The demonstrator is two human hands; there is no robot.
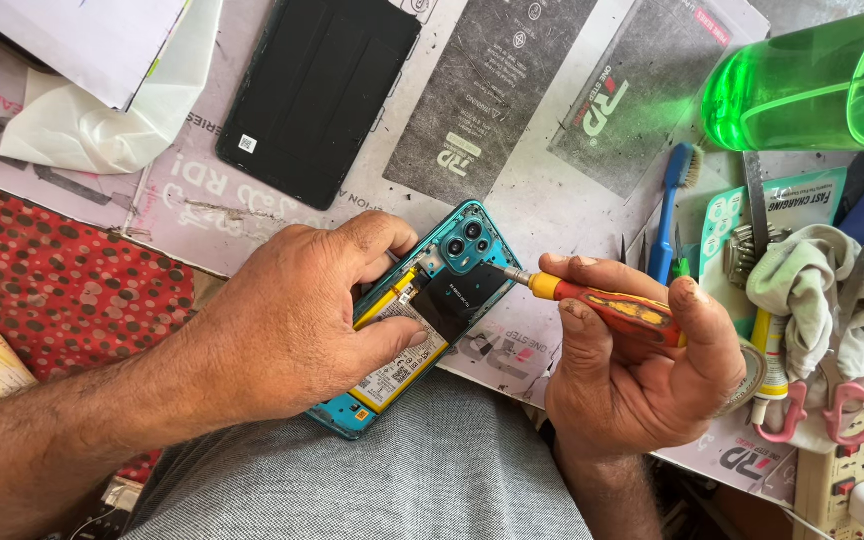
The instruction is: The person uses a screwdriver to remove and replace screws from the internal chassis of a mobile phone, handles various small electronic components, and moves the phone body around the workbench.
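Left hand: the left hand (297,320) is seen at centre frame, closed over the opened phone (422,315), thumb pressed on the battery label, fingers curled over the upper edge.
Right hand: the right hand (642,365) is seen right of centre, closed around the screwdriver (592,300), palm turned up.
Screwdriver: a red and yellow handle is gripped between thumb and fingers; the metal tip is pointed left and is set on the phone's dark inner plate just beside the camera block.
Opened phone: a teal frame with the back removed is held at centre frame, tilted diagonally, partly over the counter (552,200) edge and above a grey-clad lap; battery and camera lenses are exposed.
Back cover: a black panel (317,95) is laid flat at upper centre-left, well apart from the phone.
Green bottle: a translucent bottle (812,85) is lying at upper right.
Toothbrush: a blue toothbrush (670,215) is laid just right of the screwdriver.
Scissors: pink-handled scissors (832,405) are noted at lower right, beside a crumpled cloth (812,285).
Power strip: seen at the lower right corner (842,480).
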